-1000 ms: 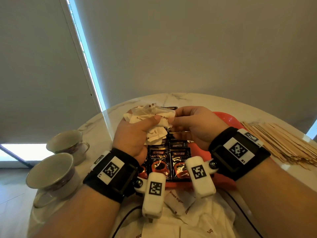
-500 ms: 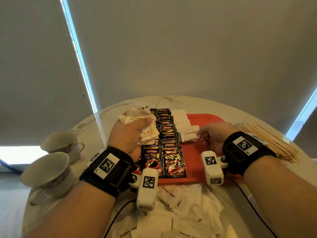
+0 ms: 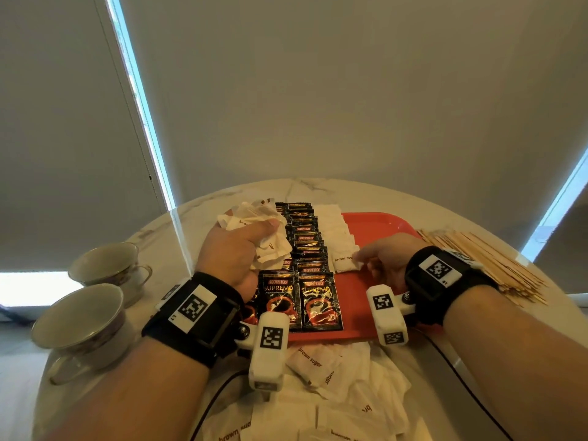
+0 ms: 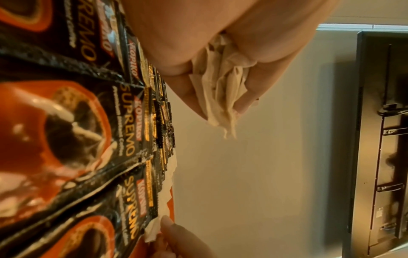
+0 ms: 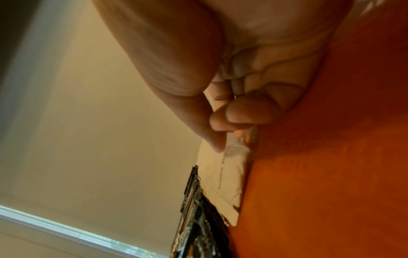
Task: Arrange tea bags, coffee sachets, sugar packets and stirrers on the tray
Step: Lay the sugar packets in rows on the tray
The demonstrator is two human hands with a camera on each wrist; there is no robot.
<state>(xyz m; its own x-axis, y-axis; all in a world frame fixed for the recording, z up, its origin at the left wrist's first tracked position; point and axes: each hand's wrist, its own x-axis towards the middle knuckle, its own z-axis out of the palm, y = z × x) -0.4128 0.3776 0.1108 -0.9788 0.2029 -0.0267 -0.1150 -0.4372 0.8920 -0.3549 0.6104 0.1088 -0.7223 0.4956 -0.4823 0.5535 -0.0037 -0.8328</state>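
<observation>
On the red tray [image 3: 375, 218], the right hand [image 3: 386, 259] is pinching a sugar packet [image 3: 345, 261] into its row; the left hand [image 3: 237, 249] is clutching spare packets [image 3: 254, 214] (next one likely follows).

Round marble table [image 3: 321, 189] up against grey blinds [image 3: 350, 90], daylight leaking through the gaps [image 3: 140, 100]; a dark TV [image 4: 379, 139] on the wall.
</observation>
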